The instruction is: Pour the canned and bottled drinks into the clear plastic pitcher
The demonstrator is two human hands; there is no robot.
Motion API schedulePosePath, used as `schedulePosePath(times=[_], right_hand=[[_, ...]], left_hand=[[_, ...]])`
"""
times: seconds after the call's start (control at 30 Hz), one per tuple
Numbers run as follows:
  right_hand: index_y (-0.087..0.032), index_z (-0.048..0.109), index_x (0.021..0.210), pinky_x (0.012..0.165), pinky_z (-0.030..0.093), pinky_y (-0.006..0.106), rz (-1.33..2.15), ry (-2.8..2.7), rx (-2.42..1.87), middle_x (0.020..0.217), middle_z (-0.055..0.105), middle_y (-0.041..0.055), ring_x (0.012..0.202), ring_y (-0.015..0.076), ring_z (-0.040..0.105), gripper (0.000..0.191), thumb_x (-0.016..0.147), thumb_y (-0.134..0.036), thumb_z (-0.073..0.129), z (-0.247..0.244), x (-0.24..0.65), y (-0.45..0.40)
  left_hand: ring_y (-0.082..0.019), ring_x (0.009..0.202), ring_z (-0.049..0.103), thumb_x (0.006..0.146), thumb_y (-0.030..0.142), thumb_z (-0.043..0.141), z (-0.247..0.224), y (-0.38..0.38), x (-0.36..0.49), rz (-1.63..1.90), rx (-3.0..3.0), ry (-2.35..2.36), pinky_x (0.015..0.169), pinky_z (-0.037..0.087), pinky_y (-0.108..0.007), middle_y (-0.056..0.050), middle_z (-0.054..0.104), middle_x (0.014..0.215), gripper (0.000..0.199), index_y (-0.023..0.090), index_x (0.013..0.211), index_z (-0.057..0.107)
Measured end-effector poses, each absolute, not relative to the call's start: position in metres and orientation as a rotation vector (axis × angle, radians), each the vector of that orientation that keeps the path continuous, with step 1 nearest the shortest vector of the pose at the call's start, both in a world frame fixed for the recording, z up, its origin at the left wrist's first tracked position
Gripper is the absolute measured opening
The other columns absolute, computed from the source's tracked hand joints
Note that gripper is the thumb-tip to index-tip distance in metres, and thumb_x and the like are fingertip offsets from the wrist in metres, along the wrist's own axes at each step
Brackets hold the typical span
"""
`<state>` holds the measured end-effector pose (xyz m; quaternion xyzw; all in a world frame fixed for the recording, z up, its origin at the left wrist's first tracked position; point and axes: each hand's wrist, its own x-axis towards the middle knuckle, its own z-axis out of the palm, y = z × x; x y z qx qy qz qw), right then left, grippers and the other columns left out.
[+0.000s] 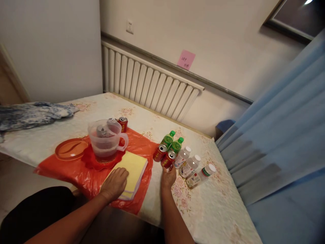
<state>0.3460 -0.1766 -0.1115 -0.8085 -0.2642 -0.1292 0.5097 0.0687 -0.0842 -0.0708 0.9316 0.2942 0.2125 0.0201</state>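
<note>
My left hand (pixel 115 183) lies on a folded yellow cloth (pixel 134 173), its fingers flat against the top. My right hand (pixel 168 177) is closed round the lower part of a red drink can (pixel 167 161), whose top is open. A second red can (pixel 159 153) stands beside it. Behind these are two green-capped bottles (pixel 168 139). To the right, several white-capped clear bottles (pixel 190 166) form a slanting row. Left of the cloth, a clear plastic jug (pixel 104 142) with some liquid stands in a red scalloped dish (pixel 88 159).
A red plastic sheet (pixel 83 181) lies under the jug and cloth. An orange-red round lid (pixel 68 149) rests at its left. More red cans (pixel 123 124) stand behind the jug. Bunched patterned fabric (pixel 35 115) lies far left. A radiator (pixel 149 81) and blue curtain (pixel 274 135) border the table.
</note>
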Motion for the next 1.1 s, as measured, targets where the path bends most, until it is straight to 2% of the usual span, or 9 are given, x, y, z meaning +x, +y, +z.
schedulePosePath(times=[0.27, 0.37, 0.53, 0.73, 0.93, 1.1], right_hand=[[-0.011, 0.061, 0.112, 0.076, 0.047, 0.037, -0.314, -0.529, -2.03, 0.093, 0.069, 0.017, 0.084, 0.0306, 0.065, 0.04, 0.082, -0.035, 0.051, -0.104, 0.339, -0.186], [-0.013, 0.063, 0.102, 0.074, 0.046, 0.037, -0.309, -0.524, -2.065, 0.088, 0.07, 0.0169, 0.08, 0.03, 0.066, 0.034, 0.081, -0.036, 0.048, -0.1, 0.334, -0.195], [-0.021, 0.065, 0.081, 0.065, 0.045, 0.033, -0.251, -0.644, -2.1, 0.072, 0.07, 0.0085, 0.066, 0.0252, 0.064, 0.027, 0.083, -0.041, 0.046, -0.095, 0.32, -0.207], [-0.021, 0.068, 0.084, 0.066, 0.046, 0.032, -0.216, -0.888, -2.148, 0.079, 0.075, 0.0096, 0.07, 0.0256, 0.067, 0.035, 0.088, -0.046, 0.044, -0.093, 0.309, -0.206], [-0.019, 0.07, 0.09, 0.068, 0.05, 0.033, -0.161, -0.982, -2.096, 0.085, 0.076, 0.0106, 0.074, 0.0267, 0.07, 0.04, 0.088, -0.052, 0.047, -0.094, 0.292, -0.205], [-0.019, 0.07, 0.089, 0.068, 0.051, 0.03, -0.011, -1.057, -1.972, 0.083, 0.074, 0.0076, 0.073, 0.0235, 0.067, 0.034, 0.087, -0.048, 0.053, -0.055, 0.277, -0.162]], left_hand=[[-0.026, 0.096, 0.052, 0.089, 0.009, 0.045, -0.066, -0.088, 0.068, 0.574, 2.847, 0.952, 0.09, 0.04, -0.04, -0.009, 0.062, 0.097, 0.02, 0.018, 0.093, 0.062], [-0.027, 0.097, 0.052, 0.088, 0.009, 0.045, -0.065, -0.089, 0.069, 0.513, 2.81, 0.966, 0.091, 0.041, -0.042, -0.01, 0.061, 0.099, 0.02, 0.017, 0.094, 0.062], [-0.028, 0.103, 0.051, 0.089, 0.009, 0.042, -0.067, -0.09, 0.068, 0.448, 2.722, 0.952, 0.099, 0.039, -0.045, -0.011, 0.061, 0.106, 0.024, 0.017, 0.099, 0.061], [-0.03, 0.104, 0.055, 0.085, 0.008, 0.043, -0.062, -0.082, 0.075, 0.326, 2.621, 0.908, 0.098, 0.041, -0.047, -0.012, 0.062, 0.111, 0.025, 0.017, 0.1, 0.061], [-0.027, 0.098, 0.061, 0.084, 0.011, 0.045, -0.048, -0.058, 0.076, 0.287, 2.478, 0.753, 0.089, 0.047, -0.041, -0.011, 0.067, 0.105, 0.022, 0.018, 0.097, 0.062], [-0.024, 0.096, 0.061, 0.086, 0.012, 0.043, -0.042, -0.046, 0.064, 0.348, 2.342, 0.609, 0.088, 0.048, -0.036, -0.009, 0.067, 0.103, 0.02, 0.019, 0.094, 0.06]])
